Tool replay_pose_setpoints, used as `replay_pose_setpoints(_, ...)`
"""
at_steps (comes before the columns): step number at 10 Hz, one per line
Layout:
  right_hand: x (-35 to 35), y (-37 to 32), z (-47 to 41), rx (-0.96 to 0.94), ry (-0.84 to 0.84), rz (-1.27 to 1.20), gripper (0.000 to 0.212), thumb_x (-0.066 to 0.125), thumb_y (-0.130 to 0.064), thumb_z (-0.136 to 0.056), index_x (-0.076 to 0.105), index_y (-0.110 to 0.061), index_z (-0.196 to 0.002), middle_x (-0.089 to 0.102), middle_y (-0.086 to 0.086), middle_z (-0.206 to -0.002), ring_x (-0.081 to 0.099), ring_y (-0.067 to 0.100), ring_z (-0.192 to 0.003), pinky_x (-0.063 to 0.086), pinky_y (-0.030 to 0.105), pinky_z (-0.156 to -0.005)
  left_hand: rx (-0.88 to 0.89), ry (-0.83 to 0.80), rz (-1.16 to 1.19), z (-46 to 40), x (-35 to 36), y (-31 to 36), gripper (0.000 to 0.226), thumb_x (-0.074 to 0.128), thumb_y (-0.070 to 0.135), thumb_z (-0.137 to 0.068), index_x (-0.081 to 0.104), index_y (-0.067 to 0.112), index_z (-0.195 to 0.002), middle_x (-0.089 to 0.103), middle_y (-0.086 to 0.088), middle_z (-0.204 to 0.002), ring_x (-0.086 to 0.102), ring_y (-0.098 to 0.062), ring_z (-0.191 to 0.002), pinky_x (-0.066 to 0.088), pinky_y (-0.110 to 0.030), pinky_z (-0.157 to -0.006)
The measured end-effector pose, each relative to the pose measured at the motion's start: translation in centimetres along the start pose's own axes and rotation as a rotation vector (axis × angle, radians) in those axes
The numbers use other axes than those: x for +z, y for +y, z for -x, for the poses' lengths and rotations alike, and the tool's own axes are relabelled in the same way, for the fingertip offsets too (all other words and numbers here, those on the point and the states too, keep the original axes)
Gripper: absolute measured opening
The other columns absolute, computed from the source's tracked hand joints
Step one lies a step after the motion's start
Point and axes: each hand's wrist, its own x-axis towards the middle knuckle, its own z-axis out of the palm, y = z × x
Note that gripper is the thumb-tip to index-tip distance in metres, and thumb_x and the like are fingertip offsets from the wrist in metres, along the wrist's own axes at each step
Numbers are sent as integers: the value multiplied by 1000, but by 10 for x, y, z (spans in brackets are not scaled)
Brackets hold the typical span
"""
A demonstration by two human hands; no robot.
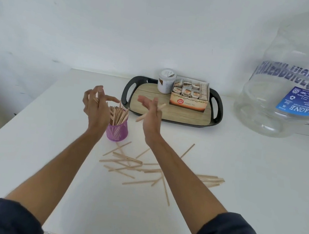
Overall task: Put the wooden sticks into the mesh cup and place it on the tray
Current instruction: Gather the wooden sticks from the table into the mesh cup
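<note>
Holding a stick [151,112], right hand [150,116] closed around it, left hand [97,105] pinching sticks above purple cup [117,131], loose sticks [133,167] lay on tabletop [240,177]

We find the tray's [169,117] near half bare; a tea box [189,98] and jar [166,81] crowd its back. Loose sticks [133,165] litter the table [238,187]; a large bottle [296,76] blocks the right.

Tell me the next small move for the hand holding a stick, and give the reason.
Probably bring the right hand left and drop its pale wooden stick into the purple mesh cup. The cup stands on the white table, not yet on the black wood-patterned tray, and many loose wooden sticks lie scattered nearer the person.
</note>
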Motion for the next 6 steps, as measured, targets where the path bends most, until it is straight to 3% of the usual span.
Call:
replay_pose_setpoints(1,28,3,-9,-13,-20,-7,59,23,-44,-107,70,-11,-117,71,8,-113,63,8,-91,45,24,-81,-61,6,-25,-18,-1,-4,62,21,44,-102,73,10,-98,36,67,-86,27,-20,-139,13,-45,-116)
replay_pose_setpoints(2,51,12,-13,34,-35,-17,55,26,-48,-105,67,-17,-123,73,8,-107,55,29,-95,47,39,-87,-135,-29,-42,-30,-1,-24,61,24,49,-101,76,21,-87,59,37,-111,32,-19,-139,18,-46,-116)
replay_pose_setpoints(3,63,30,-18,92,-67,18,51,32,-49,-104,63,-18,-130,62,6,-135,63,15,-104,46,37,-103,-200,-62,46,-30,4,-39,52,33,47,-101,74,15,-99,69,5,-115,48,4,-122,35,-34,-110)
replay_pose_setpoints(4,67,44,-21,122,-98,79,48,53,-44,-98,52,-21,-141,56,-1,-142,52,13,-128,38,38,-114,-187,-39,59,-26,7,-45,32,54,39,-96,67,13,-112,69,8,-109,57,15,-93,41,-5,-79)
replay_pose_setpoints(5,65,46,-24,77,-10,105,54,58,-41,-96,45,-21,-145,62,-2,-132,57,12,-122,41,32,-107,-116,-37,3,-32,3,-50,21,58,36,-94,67,21,-106,67,10,-111,59,12,-92,41,-4,-73)
replay_pose_setpoints(6,65,47,-24,53,61,241,32,43,-35,-102,66,-19,-117,71,1,-109,64,16,-103,50,40,-98,-106,-92,-89,-35,2,-53,30,42,35,-101,68,22,-105,66,16,-95,56,14,-74,38,-4,-66)
